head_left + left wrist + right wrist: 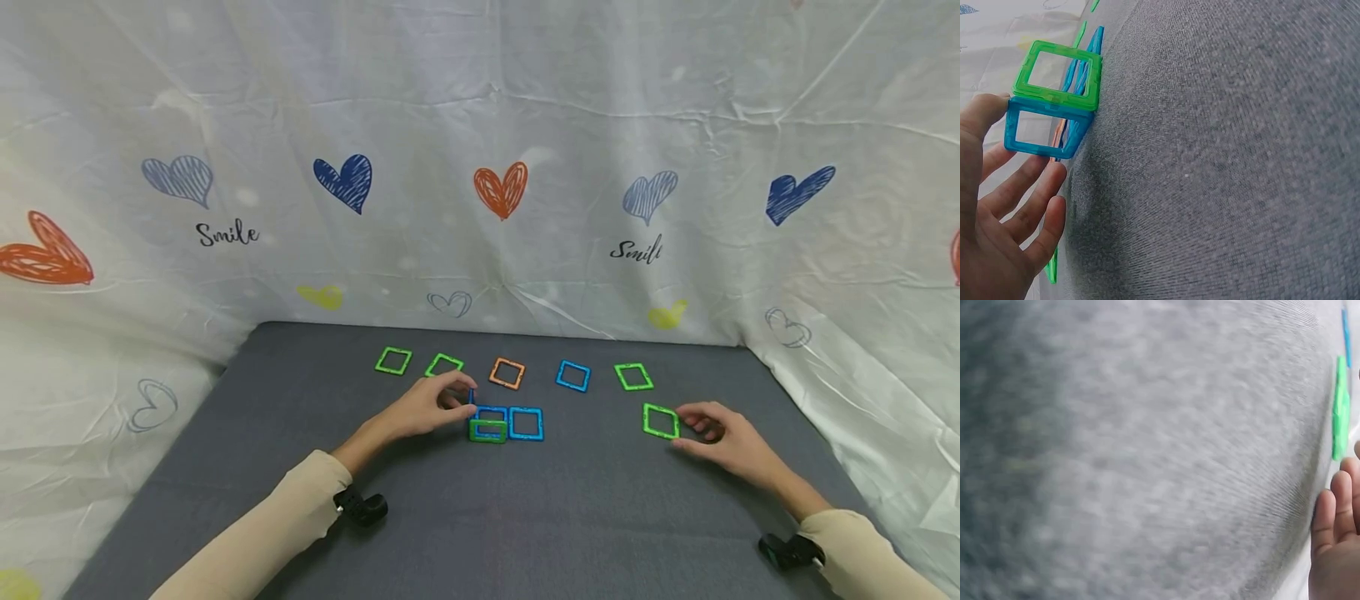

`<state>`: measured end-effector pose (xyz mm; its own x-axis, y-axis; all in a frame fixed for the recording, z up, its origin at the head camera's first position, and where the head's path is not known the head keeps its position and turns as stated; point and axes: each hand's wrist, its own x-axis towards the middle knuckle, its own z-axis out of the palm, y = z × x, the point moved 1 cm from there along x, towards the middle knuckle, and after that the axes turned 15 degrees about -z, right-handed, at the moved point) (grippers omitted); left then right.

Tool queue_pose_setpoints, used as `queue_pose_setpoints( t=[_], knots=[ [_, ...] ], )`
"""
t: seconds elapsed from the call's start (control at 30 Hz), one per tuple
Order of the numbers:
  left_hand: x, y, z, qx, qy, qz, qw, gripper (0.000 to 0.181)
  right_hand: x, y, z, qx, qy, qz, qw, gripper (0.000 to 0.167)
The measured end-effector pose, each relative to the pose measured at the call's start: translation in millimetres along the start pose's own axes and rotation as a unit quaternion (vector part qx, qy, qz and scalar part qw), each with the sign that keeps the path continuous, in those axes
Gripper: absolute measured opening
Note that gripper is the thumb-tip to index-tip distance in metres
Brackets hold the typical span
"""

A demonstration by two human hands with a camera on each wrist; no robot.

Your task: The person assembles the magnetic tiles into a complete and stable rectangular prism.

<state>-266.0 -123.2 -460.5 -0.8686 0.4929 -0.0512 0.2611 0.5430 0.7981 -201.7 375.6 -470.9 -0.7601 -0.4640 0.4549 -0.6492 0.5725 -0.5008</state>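
My left hand (430,406) pinches an upright blue square magnetic tile (1047,150) between thumb and fingers. A green square tile (1054,95) stands upright too, meeting the blue one along an edge at the corner. Both rise from a flat blue tile (491,410), and a second flat blue tile (527,438) lies joined on its right. Over on the right, my right hand (731,437) holds a green square tile (661,434) at its right side, thumb and index finger at the corners. In the right wrist view that green tile (1340,409) shows nearly edge-on beyond the fingertips.
Along the back of the grey table (525,517) lie separate square tiles: a green one (393,372) at the left, another green one (445,357), an orange one (507,385), a blue one (573,387) and a green one (634,387). A white curtain (420,108) hangs behind.
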Motion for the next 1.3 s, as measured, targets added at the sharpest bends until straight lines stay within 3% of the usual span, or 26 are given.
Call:
queue_pose_setpoints(
  t=[0.43, 0.77, 1.3],
  knots=[
    [-0.4, 1.1, -0.4, 0.001, 0.004, -0.003, 1.0, 0.041, 3.9, 2.3, 9.5, -0.027, -0.014, -0.011, 0.9995, 0.03],
    [-0.1, -0.7, 1.2, 0.001, 0.005, 0.002, 1.0, 0.041, 5.1, 0.2, 9.6, -0.004, -0.001, -0.034, 0.9994, 0.017],
    [-1.5, 0.6, -0.1, 0.004, 0.002, 0.001, 1.0, 0.041, 7.2, 2.5, 9.7, 0.009, -0.011, -0.047, 0.9988, 0.018]
  ],
)
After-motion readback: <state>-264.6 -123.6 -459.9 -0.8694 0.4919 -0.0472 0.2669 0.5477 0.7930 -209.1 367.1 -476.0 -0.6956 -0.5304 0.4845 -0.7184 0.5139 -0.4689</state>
